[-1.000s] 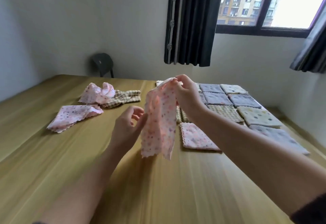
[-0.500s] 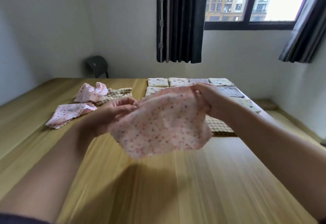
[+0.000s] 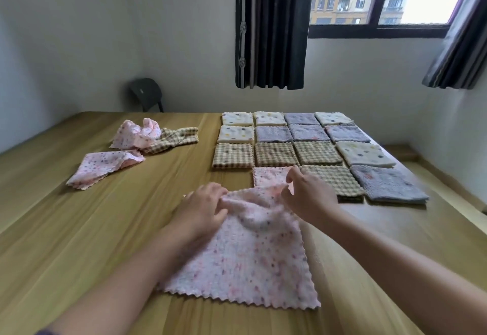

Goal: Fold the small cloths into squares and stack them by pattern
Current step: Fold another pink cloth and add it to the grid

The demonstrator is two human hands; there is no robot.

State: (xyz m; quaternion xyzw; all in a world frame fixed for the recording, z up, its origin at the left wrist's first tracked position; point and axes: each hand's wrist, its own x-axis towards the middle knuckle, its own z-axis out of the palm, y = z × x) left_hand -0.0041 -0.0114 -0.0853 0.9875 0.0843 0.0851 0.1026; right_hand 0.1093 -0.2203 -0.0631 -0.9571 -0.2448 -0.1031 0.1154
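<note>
A pink dotted cloth (image 3: 247, 255) lies spread on the wooden table (image 3: 79, 229) — its far edge pinched by the left hand (image 3: 203, 208) and right hand (image 3: 308, 195). Folded squares (image 3: 274, 153) sit in rows just beyond; loose cloths (image 3: 105, 166) lie well apart, left.

left hand (image 3: 203, 210): bare, seen from the back; knuckles and slender fingers show, nails too blurred to read.
left forearm (image 3: 118, 282): bare from the wrist up, slim near the wrist and broader towards the elbow, its outline softened by blur.
left sleeve (image 3: 43, 331): a thin sliver of dark grey-blue fabric at the upper end of the left forearm; too little shows to tell the garment.
right hand (image 3: 308, 199): bare, also seen from the back; slim fingers, the fingertips slightly blurred.
right forearm (image 3: 395, 261): bare along all of its visible length, slim at the wrist, widening towards the elbow; what covers the upper arm cannot be told.
</note>
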